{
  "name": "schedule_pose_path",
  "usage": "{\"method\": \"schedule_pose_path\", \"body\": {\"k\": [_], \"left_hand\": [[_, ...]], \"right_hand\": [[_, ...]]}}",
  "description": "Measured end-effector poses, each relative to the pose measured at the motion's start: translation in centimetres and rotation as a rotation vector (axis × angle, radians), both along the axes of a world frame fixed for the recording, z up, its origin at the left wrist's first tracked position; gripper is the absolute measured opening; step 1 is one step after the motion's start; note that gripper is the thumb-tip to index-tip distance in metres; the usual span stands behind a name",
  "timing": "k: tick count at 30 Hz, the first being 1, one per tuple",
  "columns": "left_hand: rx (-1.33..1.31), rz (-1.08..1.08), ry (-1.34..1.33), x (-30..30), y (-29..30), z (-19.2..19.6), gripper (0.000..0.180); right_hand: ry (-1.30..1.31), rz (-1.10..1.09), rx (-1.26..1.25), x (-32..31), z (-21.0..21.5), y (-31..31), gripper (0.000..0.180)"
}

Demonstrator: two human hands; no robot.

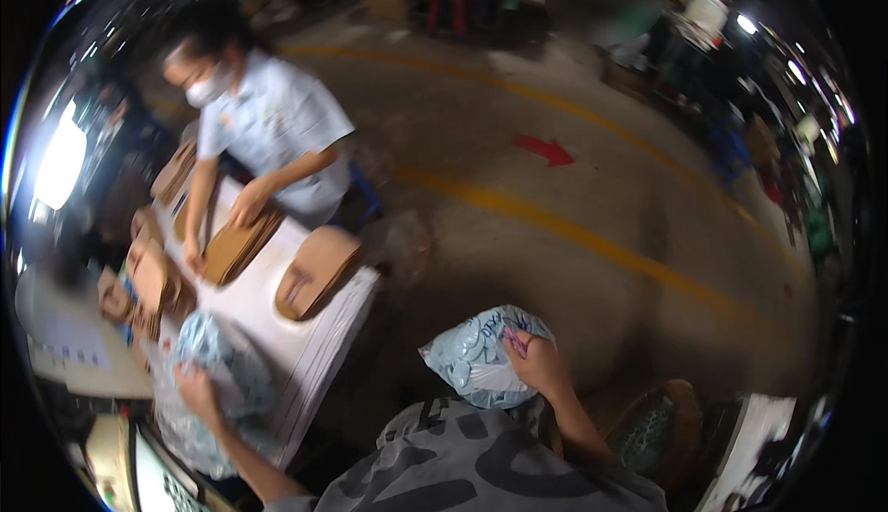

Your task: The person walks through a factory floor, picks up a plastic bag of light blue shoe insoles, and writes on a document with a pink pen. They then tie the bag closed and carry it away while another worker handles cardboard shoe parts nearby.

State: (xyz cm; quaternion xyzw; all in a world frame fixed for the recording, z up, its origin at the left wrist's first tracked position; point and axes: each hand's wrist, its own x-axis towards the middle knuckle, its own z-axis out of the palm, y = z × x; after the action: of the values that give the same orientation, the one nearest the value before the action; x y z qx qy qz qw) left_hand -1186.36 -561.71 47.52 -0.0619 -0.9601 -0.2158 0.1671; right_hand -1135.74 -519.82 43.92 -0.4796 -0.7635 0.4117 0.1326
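My right hand (538, 362) grips the gathered top of a clear plastic bag (472, 364) filled with light blue pieces, held in front of my body. The bag has dark handwriting on it, and a small pink-purple bit shows at my fingers. At the left, my left hand (198, 392) is closed on another clear plastic bag (242, 378), also with light blue contents. That bag rests at the near corner of the white table (319, 350). What exactly the blue pieces are is hard to make out through the plastic.
A co-worker (273, 119) in a light blue shirt handles a stack of brown sole-shaped pieces (239, 248) across the table. Another stack (319, 271) lies nearer, with more (153, 271) along the left edge. A round basket (680, 410) stands at my right. Yellow lines (546, 221) cross the floor.
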Motion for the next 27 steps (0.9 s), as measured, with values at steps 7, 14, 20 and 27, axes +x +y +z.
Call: {"method": "schedule_pose_path", "body": {"k": [7,14,20,27], "left_hand": [[0.377,-0.275,0.094,5.0,7.8,3.2,0.041],[0.884,-0.436,-0.366,24.4,41.0,8.2,0.028],[1.146,-0.352,-1.401,39.5,64.0,2.7,0.033],[0.595,-0.565,-2.386,52.6,87.5,-6.0,0.038]], "right_hand": [[-0.009,-0.388,0.066,14.7,-4.1,11.4,0.032],[-0.144,-0.356,0.0,22.9,-8.7,24.1,0.041],[-0.257,-0.299,-0.124,27.9,-18.1,32.3,0.055],[-0.273,-0.687,-0.332,39.4,-19.6,42.5,0.07]]}}
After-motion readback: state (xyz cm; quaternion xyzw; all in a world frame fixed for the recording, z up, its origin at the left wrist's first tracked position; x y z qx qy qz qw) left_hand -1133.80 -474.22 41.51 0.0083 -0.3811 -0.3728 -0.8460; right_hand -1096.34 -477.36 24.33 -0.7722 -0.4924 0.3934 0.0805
